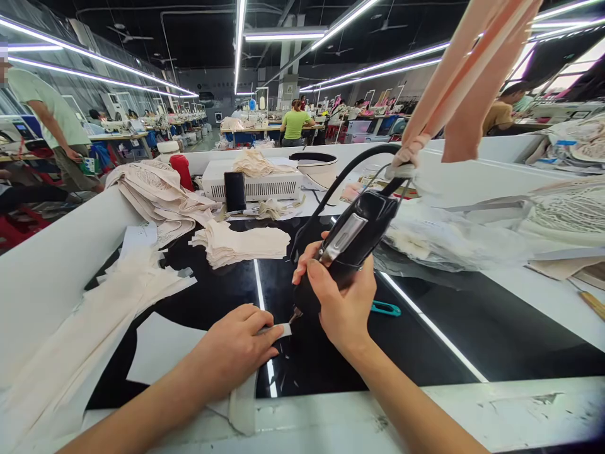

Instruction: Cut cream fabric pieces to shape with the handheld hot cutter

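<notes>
While hands (345, 299) grip, fabric (246, 243) (stacked) lies beyond.

You're getting no readable text; faint lettering (229, 86) on far back wall (212, 75), upper centre-left of frame, showing too small.

Sewing workshop, with rows of sewing machines (114, 127), workers (293, 125), overhead strip lights (286, 37).

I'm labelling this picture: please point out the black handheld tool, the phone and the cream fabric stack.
Black handheld tool (370, 226): head view, on its dark casing.
Phone (235, 192): head view, middle of its dark front.
Cream fabric stack (250, 242): head view, on its top surface.
</notes>
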### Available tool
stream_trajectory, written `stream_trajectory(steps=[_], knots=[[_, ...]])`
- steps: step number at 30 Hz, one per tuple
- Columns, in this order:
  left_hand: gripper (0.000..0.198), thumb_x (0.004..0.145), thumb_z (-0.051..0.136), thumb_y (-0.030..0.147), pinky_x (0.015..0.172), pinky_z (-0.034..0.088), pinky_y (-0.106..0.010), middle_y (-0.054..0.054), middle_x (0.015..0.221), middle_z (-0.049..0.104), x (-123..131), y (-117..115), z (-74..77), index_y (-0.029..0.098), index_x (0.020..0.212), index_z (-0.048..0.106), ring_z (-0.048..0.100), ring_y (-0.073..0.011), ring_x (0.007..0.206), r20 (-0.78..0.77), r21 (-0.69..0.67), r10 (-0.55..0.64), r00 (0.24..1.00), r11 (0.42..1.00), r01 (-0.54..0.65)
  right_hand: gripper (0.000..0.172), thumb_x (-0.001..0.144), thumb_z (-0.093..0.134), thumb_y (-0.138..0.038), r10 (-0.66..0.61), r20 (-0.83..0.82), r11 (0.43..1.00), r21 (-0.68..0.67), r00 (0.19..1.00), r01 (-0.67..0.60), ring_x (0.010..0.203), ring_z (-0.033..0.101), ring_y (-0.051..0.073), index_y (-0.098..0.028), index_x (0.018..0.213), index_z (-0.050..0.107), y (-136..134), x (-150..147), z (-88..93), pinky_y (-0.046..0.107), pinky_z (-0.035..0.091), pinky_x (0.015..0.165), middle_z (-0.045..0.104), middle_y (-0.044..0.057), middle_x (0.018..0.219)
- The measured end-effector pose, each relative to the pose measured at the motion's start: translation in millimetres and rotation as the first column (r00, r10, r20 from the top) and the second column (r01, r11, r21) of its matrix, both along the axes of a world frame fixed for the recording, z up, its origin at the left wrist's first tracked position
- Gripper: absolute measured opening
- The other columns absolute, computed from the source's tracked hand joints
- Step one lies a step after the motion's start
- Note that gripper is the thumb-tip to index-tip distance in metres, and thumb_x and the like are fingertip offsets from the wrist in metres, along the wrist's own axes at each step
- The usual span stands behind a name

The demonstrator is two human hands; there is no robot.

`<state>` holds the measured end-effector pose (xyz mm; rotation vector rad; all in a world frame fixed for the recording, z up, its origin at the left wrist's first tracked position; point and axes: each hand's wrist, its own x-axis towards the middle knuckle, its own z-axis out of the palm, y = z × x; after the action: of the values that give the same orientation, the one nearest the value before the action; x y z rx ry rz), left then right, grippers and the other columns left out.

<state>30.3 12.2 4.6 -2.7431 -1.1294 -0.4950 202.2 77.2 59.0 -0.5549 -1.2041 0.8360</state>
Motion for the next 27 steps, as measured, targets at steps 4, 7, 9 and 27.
stream_trajectory(steps=[4,7,9,27], knots=[[0.030,0.098,0.072,0.022,0.090,0.062,-0.037,-0.008,0.110,0.070,-0.3,0.8,-2.0,0.015,0.127,0.066,0.068,-0.0234,0.098,0.012,0.003,0.001,1.000,1.000,-0.001,0.029,0.084,0.079,-0.027,-0.003,-0.007,1.000,0.002,1.000,0.003,0.055,0.063,0.013,-0.029,0.101,0.055,-0.7,1.3,0.6,0.029,0.056,0.051,0.068,-0.008,0.077],[0.031,0.098,0.072,0.022,0.090,0.062,-0.037,-0.007,0.109,0.070,0.2,1.1,-2.5,0.015,0.127,0.066,0.068,-0.0235,0.098,0.020,0.000,0.001,1.000,1.000,-0.001,0.029,0.084,0.079,-0.026,0.007,-0.006,1.000,0.006,1.000,-0.007,0.054,0.062,0.012,-0.029,0.101,0.055,-2.0,0.7,0.7,0.028,0.056,0.050,0.068,-0.009,0.076],[0.032,0.098,0.073,0.022,0.090,0.063,-0.037,-0.007,0.109,0.070,0.6,0.7,-2.3,0.015,0.128,0.066,0.068,-0.0235,0.098,0.028,0.002,0.001,1.000,1.000,-0.001,0.030,0.084,0.079,-0.025,0.011,-0.003,1.000,0.012,1.000,-0.011,0.053,0.062,0.012,-0.028,0.101,0.054,-2.4,0.0,0.2,0.028,0.056,0.049,0.067,-0.009,0.074],[0.027,0.100,0.069,0.022,0.087,0.062,-0.035,-0.008,0.109,0.070,0.9,0.1,-0.5,0.015,0.126,0.065,0.068,-0.0220,0.095,0.029,0.014,-0.007,1.000,1.000,0.006,0.029,0.083,0.076,-0.021,-0.012,-0.003,1.000,-0.006,1.000,0.012,0.055,0.063,0.012,-0.028,0.101,0.055,-6.5,3.6,-1.8,0.028,0.056,0.050,0.069,-0.009,0.077]])
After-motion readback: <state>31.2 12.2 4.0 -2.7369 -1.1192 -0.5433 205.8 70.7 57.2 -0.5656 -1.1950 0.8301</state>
